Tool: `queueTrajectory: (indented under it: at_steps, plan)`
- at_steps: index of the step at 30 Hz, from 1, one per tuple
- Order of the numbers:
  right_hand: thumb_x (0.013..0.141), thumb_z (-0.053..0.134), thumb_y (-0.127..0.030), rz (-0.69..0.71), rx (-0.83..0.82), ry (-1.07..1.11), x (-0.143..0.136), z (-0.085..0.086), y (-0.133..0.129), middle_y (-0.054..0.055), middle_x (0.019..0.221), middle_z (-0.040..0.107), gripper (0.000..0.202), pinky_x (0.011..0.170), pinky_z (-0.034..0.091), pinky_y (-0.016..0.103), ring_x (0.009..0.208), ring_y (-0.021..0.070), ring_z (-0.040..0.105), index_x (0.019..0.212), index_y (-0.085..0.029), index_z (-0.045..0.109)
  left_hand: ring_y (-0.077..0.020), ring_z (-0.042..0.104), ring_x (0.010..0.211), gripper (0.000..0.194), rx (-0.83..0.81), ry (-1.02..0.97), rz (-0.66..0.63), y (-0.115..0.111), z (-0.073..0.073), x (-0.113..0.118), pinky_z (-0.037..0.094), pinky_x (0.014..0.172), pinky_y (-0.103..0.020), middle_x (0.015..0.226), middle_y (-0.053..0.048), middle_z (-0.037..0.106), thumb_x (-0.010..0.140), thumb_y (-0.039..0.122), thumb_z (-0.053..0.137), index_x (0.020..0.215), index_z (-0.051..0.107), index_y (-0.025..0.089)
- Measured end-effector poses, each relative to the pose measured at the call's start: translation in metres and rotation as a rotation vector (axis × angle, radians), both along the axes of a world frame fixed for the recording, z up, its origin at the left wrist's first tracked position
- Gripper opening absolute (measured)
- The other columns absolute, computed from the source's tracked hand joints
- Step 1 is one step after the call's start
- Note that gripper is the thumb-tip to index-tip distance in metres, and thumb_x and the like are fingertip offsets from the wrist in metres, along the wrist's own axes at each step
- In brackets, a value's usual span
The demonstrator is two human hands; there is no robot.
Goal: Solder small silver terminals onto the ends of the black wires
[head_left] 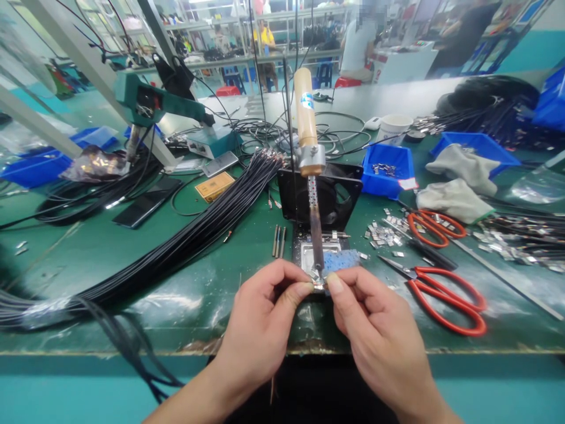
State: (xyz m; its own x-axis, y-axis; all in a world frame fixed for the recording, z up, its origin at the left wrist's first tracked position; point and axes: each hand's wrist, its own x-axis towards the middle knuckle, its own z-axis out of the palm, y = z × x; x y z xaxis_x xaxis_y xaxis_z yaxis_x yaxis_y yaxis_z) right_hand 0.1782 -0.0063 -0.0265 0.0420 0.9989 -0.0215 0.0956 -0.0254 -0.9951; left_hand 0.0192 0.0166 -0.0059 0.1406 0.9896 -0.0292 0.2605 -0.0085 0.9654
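Note:
A soldering iron (pixel 311 123) with a wooden handle is mounted upright, tip down, over the bench's front edge. Right under its tip is a small silvery metal connector (pixel 318 285). My left hand (pixel 265 315) pinches it from the left between thumb and index finger. From the other side, the thumb and fingertips of my right hand (pixel 379 330) are closed at its right end; what exactly they grip is too small to make out. Behind my fingertips lie a metal tray (pixel 304 252) and a wet-looking blue sponge (pixel 342 259).
A black fan (pixel 291 197) stands behind the iron. Red-handled scissors (pixel 445 297) and loose metal connectors (pixel 382 234) lie to the right, near a blue bin (pixel 388 171). Leftward stretches a black cable bundle (pixel 176 235), with a phone (pixel 148 203) beyond. People sit in the background.

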Motion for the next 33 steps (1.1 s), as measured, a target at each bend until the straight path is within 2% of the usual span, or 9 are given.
queueTrajectory:
  at_steps: [8,33]
  plan:
    - [0.102,0.056,-0.041,-0.010,0.030,0.009,-0.0004,-0.0011,0.0014,-0.006,0.059,0.044,0.029,0.044,0.032,0.022,0.051,0.0099,0.038,0.085,-0.020,0.065,-0.0149,0.057,0.072,0.012,-0.054,-0.067,0.003,0.0017,0.0005,0.0015,0.045,0.067,-0.025,0.076,0.003,0.067,0.094,0.024,0.067,0.082,0.068,0.021]
    - [0.102,0.055,-0.044,0.035,0.007,0.028,0.0004,-0.0005,0.0026,-0.006,0.059,0.043,0.030,0.046,0.031,0.023,0.053,0.0104,0.037,0.087,-0.020,0.065,-0.0152,0.057,0.074,0.012,-0.034,-0.097,0.025,0.0021,-0.0025,0.0027,0.046,0.070,-0.026,0.076,0.003,0.066,0.091,0.023,0.069,0.080,0.067,0.021]
